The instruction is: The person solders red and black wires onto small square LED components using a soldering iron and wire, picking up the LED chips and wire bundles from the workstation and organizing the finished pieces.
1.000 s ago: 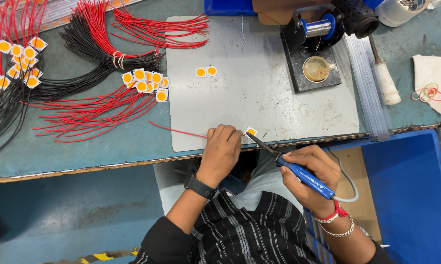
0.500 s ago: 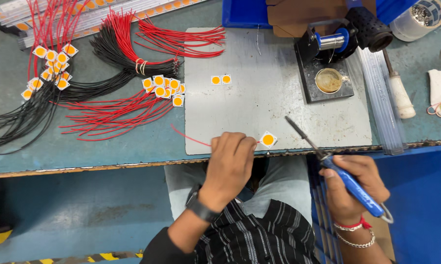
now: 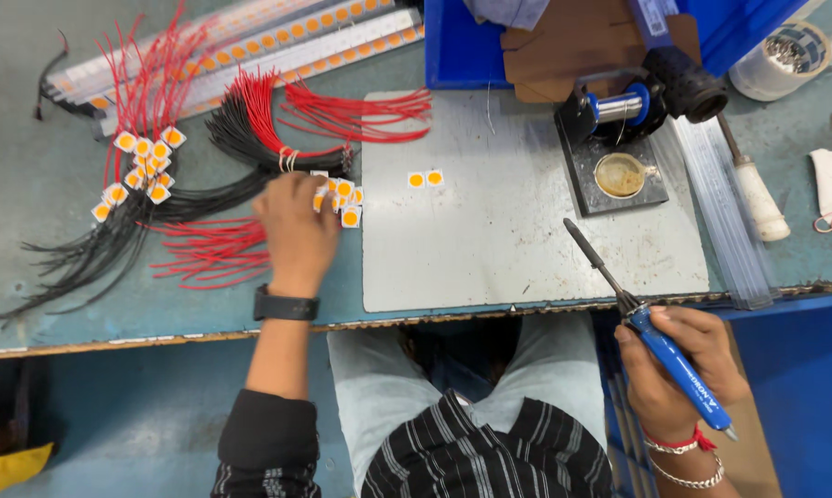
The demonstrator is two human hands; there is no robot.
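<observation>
Right hand (image 3: 678,369) grips soldering iron (image 3: 646,318), tip up-left (diagonal); left hand (image 3: 296,231) cupped over LED chips (image 3: 347,198).

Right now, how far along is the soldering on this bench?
Done: a cluster of wired chips lies far left. In hand: left hand reaches the loose chips; right hand holds the soldering iron. Left: two chips and red wires lie unjoined.

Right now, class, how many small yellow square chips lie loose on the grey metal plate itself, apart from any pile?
2. The left chip and the right chip lie side by side near the upper left of the grey metal plate. None appears hidden there.
</observation>
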